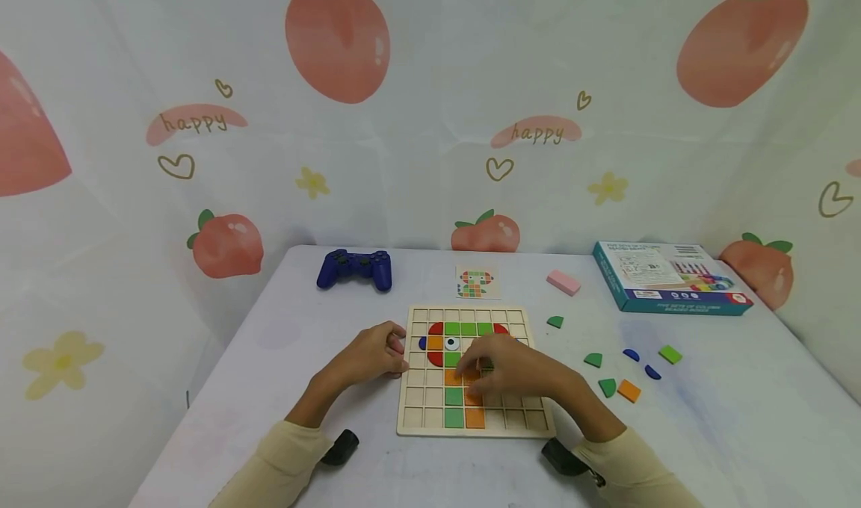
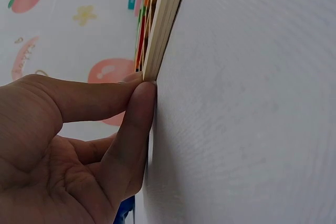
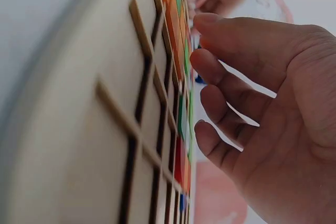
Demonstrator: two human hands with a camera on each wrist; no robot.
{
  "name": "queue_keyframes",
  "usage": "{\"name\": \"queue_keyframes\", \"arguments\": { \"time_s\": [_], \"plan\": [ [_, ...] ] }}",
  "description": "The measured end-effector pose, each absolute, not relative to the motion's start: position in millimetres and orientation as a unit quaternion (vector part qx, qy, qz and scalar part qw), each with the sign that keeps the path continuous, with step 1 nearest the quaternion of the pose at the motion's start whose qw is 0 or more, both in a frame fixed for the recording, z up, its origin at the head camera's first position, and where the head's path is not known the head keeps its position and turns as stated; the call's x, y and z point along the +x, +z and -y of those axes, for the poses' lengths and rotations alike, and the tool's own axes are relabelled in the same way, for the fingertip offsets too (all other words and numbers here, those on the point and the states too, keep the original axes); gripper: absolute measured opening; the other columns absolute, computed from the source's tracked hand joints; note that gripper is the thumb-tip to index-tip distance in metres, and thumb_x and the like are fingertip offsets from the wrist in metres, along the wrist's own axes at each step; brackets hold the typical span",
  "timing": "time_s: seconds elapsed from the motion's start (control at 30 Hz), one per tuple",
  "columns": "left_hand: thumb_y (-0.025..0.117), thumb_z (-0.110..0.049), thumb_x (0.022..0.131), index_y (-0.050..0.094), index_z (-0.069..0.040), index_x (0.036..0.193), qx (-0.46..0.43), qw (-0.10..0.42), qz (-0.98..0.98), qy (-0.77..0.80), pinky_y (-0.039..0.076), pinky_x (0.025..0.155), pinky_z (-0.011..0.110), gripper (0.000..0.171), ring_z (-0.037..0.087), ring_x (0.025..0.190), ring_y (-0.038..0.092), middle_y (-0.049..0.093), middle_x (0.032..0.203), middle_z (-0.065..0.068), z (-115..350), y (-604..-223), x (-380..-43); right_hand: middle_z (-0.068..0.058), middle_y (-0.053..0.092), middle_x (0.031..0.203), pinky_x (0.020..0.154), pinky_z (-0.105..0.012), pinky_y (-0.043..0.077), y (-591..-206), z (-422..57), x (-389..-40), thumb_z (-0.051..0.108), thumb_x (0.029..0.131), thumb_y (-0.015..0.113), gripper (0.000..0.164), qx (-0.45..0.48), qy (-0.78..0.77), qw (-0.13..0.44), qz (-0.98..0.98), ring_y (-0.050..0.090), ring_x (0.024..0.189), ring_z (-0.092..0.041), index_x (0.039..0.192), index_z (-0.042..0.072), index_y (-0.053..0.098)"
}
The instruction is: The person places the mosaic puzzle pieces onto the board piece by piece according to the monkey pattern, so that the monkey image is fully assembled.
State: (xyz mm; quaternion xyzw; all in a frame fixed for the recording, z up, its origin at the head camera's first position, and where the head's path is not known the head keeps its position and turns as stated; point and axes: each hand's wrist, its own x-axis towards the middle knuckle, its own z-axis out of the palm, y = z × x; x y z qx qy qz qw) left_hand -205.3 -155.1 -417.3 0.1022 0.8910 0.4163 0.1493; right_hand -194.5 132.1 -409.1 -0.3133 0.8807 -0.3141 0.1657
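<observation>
A wooden grid board point(image 1: 414, 420) lies on the table, partly filled with orange, green, red and blue pieces and a white eye tile point(image 1: 452, 344). At its left edge, my left hand point(image 1: 373, 352) pinches the rim point(image 2: 167, 27) between thumb and fingertip, as the left wrist view shows. My right hand point(image 1: 518, 366) hovers over the board's middle, hiding several cells. In the right wrist view its fingers point(image 3: 210, 100) are loosely bent with nothing between them, the tips close over the orange tiles point(image 3: 173, 24).
Behind the board lies a pattern card point(image 1: 477, 282), with a pink block point(image 1: 563, 282) to its right. Loose green quarter-rounds point(image 1: 593, 360), blue half-rounds point(image 1: 652, 372), an orange square point(image 1: 629, 391) and a green square point(image 1: 670, 354) are scattered right. A game controller point(image 1: 354, 269) and flat box point(image 1: 673, 278) stand farther back.
</observation>
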Motion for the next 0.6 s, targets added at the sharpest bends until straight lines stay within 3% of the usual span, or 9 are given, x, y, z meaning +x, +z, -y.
{"name": "queue_keyframes", "arguments": {
  "time_s": [0.23, 0.6],
  "plan": [
    [0.084, -0.003, 0.086, 0.06, 0.005, 0.133, 0.098, 0.152, -0.891, 0.416, 0.057, 0.077, 0.03, 0.054, 0.017, 0.087, 0.063, 0.065, 0.102, 0.007, 154.6, -419.4, -207.1, 0.004, 0.069, 0.102, 0.079, -0.031, 0.052, -408.8, -162.4, -209.2, 0.018, 0.09, 0.084, 0.022, -0.279, -0.335, 0.132, -0.89, 0.058, 0.094, -0.019, 0.112, 0.016, 0.08],
    [0.083, -0.002, 0.086, 0.06, 0.005, 0.133, 0.097, 0.151, -0.893, 0.414, 0.057, 0.078, 0.031, 0.053, 0.017, 0.087, 0.062, 0.065, 0.102, 0.008, 153.9, -416.5, -204.8, -0.001, 0.068, 0.099, 0.076, -0.035, 0.051, -404.8, -206.1, -224.7, 0.013, 0.09, 0.078, 0.026, -0.161, -0.341, 0.111, -0.92, 0.057, 0.096, -0.023, 0.116, 0.011, 0.078]
  ]
}}
